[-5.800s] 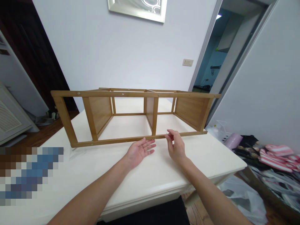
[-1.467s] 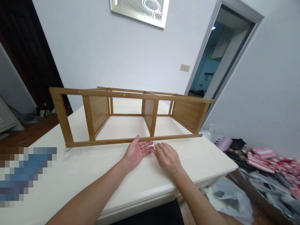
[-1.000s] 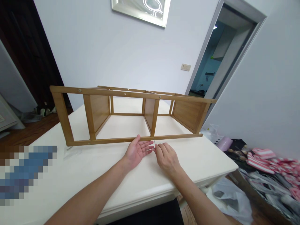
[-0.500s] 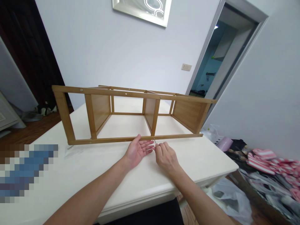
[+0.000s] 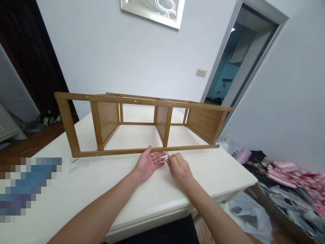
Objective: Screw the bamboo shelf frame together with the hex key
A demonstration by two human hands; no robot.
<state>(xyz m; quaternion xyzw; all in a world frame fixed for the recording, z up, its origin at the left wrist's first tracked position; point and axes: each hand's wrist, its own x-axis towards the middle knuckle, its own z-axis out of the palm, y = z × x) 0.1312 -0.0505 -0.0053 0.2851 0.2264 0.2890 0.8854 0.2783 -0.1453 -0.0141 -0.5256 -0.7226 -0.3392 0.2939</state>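
A brown wooden shelf frame (image 5: 167, 128) lies on its side on the white table (image 5: 127, 200), with panels set between its rails. My right hand (image 5: 180, 171) is closed in a pinch on a thin metal hex key (image 5: 167, 154). The key's tip meets the near lower rail at the screw hole below the middle post. Palm up, my left hand (image 5: 147, 167) lies open just left of the key, its fingers spread and its thumb against the lower rail. The part of the key inside my right fingers is hidden.
A clear plastic bag (image 5: 78, 164) lies by the frame's left end. Beyond the table's right edge are pink striped cloth (image 5: 281, 173), a purple object (image 5: 243, 156) and a white plastic bag (image 5: 250, 213). A pale wall stands behind the frame.
Since the oldest frame, my right hand has come down and left, bringing the hex key to the lower rail. Lately the key has turned slightly in my fingers; my left hand stays put.
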